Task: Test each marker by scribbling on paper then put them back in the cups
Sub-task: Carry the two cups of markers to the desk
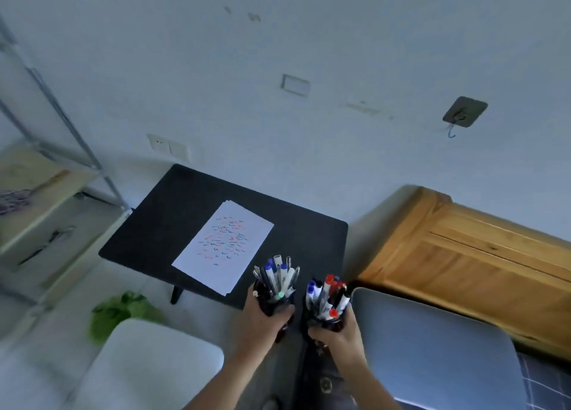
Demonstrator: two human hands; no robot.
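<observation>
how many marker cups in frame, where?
2. The left cup, full of markers, is gripped in the left hand; the right cup, likewise full, in the right hand. They are held side by side near the black table's near edge. No others show.

A pale wall is seen at the back. A socket and a hook are fixed to it. A black table is set below it. A metal shelf is placed on the left and a wooden cabinet on the right. A green bag is left on the floor.
</observation>
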